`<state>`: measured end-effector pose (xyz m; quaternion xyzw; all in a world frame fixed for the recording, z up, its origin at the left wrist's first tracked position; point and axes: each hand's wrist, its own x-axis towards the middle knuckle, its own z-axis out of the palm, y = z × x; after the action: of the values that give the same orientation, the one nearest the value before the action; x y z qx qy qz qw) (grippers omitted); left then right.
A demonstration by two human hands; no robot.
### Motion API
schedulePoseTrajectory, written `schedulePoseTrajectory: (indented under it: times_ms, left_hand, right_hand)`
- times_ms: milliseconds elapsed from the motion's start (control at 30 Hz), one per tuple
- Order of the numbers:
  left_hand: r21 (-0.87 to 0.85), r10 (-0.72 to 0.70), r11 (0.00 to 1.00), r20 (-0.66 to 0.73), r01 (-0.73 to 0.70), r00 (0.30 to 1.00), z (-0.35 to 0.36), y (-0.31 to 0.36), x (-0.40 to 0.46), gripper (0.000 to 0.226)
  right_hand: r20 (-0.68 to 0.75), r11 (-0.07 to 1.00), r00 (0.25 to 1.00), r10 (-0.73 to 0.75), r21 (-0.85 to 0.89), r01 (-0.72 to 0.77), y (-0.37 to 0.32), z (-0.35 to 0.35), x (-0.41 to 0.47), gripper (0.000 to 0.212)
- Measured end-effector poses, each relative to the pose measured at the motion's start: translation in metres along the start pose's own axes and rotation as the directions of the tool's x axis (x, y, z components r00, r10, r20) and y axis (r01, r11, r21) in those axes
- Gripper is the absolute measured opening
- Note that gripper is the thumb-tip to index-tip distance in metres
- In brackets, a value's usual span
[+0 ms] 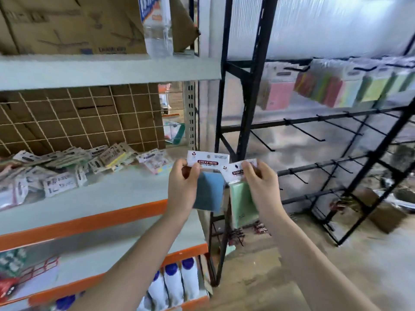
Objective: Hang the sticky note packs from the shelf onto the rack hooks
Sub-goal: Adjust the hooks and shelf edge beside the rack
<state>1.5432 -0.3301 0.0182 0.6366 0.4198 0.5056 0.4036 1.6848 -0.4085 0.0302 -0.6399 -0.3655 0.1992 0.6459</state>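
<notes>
My left hand (182,187) grips a blue sticky note pack (210,191) by its white header card. Beside it, my right hand (261,185) pinches a green sticky note pack (241,205) at its header. Both packs hang in mid-air between the shelf and the black rack (242,90). A heap of more sticky note packs (74,164) lies on the grey shelf (107,198) to the left. Several packs (336,86) hang on the rack's top row at the right. The bare hooks (307,132) on the lower rows stick out empty.
A white wire grid (78,117) backs the shelf, with cardboard boxes (67,25) above it. White bottles with blue caps (175,281) stand on the lowest shelf. A brown box (381,212) and clutter lie on the floor behind the rack.
</notes>
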Motion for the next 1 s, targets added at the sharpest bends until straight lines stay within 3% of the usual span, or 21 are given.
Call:
schedulePoseTrajectory:
  times_ms: [367, 533, 1000]
  left_hand:
    - [-0.166, 0.115, 0.982, 0.181, -0.085, 0.977, 0.143, 0.060, -0.004, 0.012]
    - [-0.201, 0.139, 0.976, 0.267, -0.086, 0.954, 0.217, 0.077, 0.020, 0.017]
    - [-0.403, 0.336, 0.902, 0.426, -0.156, 0.840, 0.406, 0.122, 0.086, 0.019]
  right_hand:
    - [-0.193, 0.999, 0.980, -0.043, -0.039, 0.037, -0.004, -0.129, 0.039, 0.042]
    - [-0.302, 0.994, 0.952, -0.051, -0.108, 0.019, -0.002, -0.186, 0.090, 0.032]
    - [-0.407, 0.981, 0.901, -0.151, -0.173, 0.087, 0.000, -0.287, 0.213, 0.020]
